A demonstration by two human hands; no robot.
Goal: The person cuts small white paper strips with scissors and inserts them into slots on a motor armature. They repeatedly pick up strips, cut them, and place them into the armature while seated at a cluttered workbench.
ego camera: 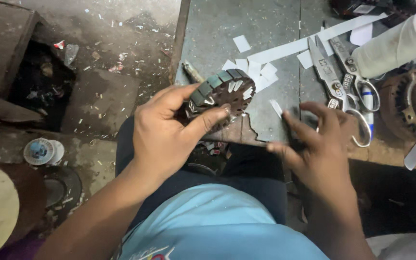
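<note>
The left hand [162, 132] is closed around a round, slotted metal stator core [220, 96], thumb across its near face and fingers curled behind the rim, holding it tilted up just above the near edge of the desk [227, 33]. White paper slips sit pushed into several of the core's slots. The right hand [314, 144] is spread open and holds nothing; its fingertips press down on the desk near the front edge, and it looks slightly blurred. Just beyond its fingers lies a small white paper strip [276, 107], apart from the core and to its right.

Behind the core a scatter of cut white paper pieces [256, 72] lies on the grey desk top, and a long white paper band [314, 41] runs slantwise towards the far right corner. Two pairs of metal scissors [335, 72] lie side by side to the right, their handles near the right hand's fingers. A pale spool of thread [396, 45] lies on its side at the far right, above a rusty motor housing [410, 103]. The person sits with dark trousers and a light blue shirt [217, 226]. On the littered floor [102, 58] to the left stands a small round tin [42, 151].
</note>
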